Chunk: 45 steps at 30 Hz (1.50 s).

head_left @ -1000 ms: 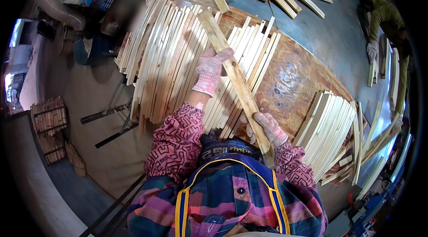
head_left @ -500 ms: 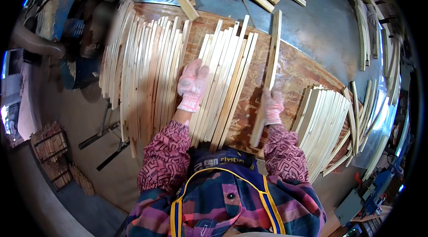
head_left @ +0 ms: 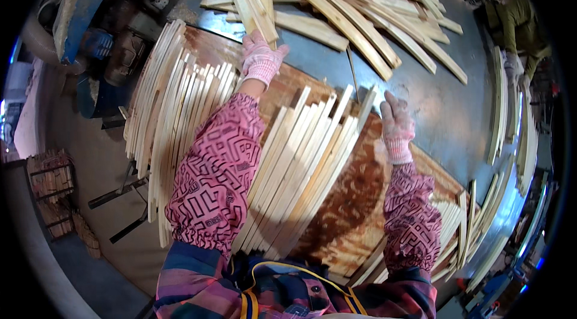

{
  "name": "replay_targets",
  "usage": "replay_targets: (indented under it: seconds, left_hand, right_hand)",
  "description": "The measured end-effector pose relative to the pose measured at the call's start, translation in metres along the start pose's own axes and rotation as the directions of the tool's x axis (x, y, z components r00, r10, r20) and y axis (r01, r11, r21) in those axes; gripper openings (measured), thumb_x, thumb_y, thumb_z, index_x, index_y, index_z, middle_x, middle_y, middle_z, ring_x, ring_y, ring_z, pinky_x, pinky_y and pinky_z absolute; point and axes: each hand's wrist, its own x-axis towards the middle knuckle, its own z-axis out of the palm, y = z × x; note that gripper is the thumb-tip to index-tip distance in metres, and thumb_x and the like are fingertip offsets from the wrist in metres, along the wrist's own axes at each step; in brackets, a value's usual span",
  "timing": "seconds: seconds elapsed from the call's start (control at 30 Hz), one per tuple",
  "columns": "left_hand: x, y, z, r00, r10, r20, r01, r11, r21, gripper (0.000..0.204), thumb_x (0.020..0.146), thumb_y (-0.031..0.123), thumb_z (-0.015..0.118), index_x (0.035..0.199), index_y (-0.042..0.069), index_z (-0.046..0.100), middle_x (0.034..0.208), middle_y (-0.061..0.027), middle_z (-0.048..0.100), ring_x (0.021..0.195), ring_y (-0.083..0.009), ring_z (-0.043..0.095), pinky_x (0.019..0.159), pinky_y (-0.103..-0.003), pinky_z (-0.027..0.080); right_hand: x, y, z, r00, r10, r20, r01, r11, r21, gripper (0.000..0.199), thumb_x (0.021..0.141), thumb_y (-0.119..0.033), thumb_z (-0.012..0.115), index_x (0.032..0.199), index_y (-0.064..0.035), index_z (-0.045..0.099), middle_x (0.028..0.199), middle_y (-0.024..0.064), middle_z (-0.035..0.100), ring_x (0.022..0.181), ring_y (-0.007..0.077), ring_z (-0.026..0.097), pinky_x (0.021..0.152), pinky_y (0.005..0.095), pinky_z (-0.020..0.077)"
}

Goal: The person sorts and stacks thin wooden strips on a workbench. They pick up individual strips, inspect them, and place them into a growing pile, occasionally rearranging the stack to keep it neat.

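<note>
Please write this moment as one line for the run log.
left hand: on wooden slat | right hand: by sorted slats | surface: plywood board

No packages, labels, signs or screens can be made out anywhere in the view. No printed or lit surfaces are shown.
</note>
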Motion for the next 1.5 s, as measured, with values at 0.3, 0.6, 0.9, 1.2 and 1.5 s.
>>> replay_targets:
  seconds: [0.3, 0.6, 0.9, 1.2, 1.5]
  left_hand:
    - [0.087, 0.023, -0.013, 0.958, -0.286, -0.022, 0.280, 0.948, -0.148, 0.095, 0.071, 0.025, 0.080, 0.148, 0.006, 0.027, 0.133, -0.0252, 0.050, 0.110, -0.0383, 0.061, 0.095, -0.046, 0.053]
    - [-0.122, -0.016, -0.081, 0.867, 0.418, 0.271, 0.280, 0.042, -0.959, 0.061, 0.078, 0.026, 0.067, 0.129, -0.003, 0.050, 0.106, -0.0123, 0.061, 0.086, -0.0176, 0.063, 0.076, -0.030, 0.058]
    - [-0.337, -0.092, -0.006, 0.741, 0.447, 0.502, 0.432, 0.255, -0.865, 0.091, 0.075, 0.004, 0.068, 0.154, 0.013, 0.026, 0.133, -0.0119, 0.053, 0.096, -0.0243, 0.066, 0.086, -0.038, 0.058]
    - [-0.428, -0.050, 0.037, 0.557, 0.451, 0.697, 0.232, 0.721, -0.653, 0.063, 0.089, 0.025, 0.073, 0.144, 0.008, 0.045, 0.125, -0.0148, 0.062, 0.115, -0.0258, 0.060, 0.100, -0.033, 0.049]
    - [-0.427, -0.073, 0.036, 0.522, 0.387, 0.760, 0.512, 0.570, -0.642, 0.072, 0.090, 0.033, 0.073, 0.144, 0.003, 0.038, 0.121, -0.0188, 0.064, 0.112, -0.0260, 0.063, 0.094, -0.037, 0.054]
  right_hand:
    - [0.171, -0.046, 0.062, 0.960, -0.093, 0.264, 0.249, 0.718, -0.650, 0.048, 0.088, -0.034, 0.063, 0.132, -0.0154, 0.057, 0.133, 0.0156, 0.057, 0.127, 0.0287, 0.053, 0.106, 0.0393, 0.0447]
    - [0.103, 0.047, -0.045, 0.979, 0.165, 0.121, -0.150, 0.981, -0.119, 0.026, 0.084, -0.015, 0.055, 0.105, -0.0065, 0.067, 0.080, 0.0122, 0.065, 0.079, 0.0254, 0.064, 0.069, 0.0374, 0.0510]
    - [-0.216, 0.016, -0.082, 0.777, 0.463, 0.425, -0.581, 0.269, 0.769, 0.091, 0.085, -0.008, 0.074, 0.159, -0.0188, 0.022, 0.100, 0.0053, 0.062, 0.083, 0.0166, 0.063, 0.068, 0.0271, 0.0531]
    - [-0.302, -0.012, -0.025, 0.771, 0.512, 0.379, -0.518, 0.159, 0.840, 0.069, 0.089, -0.033, 0.068, 0.145, -0.0007, 0.045, 0.118, 0.0163, 0.068, 0.112, 0.0270, 0.062, 0.099, 0.0375, 0.0483]
    - [-0.334, -0.019, -0.057, 0.800, 0.511, 0.315, -0.573, 0.491, 0.656, 0.046, 0.095, -0.032, 0.062, 0.121, 0.0055, 0.062, 0.099, 0.0153, 0.072, 0.086, 0.0223, 0.069, 0.076, 0.0345, 0.0590]
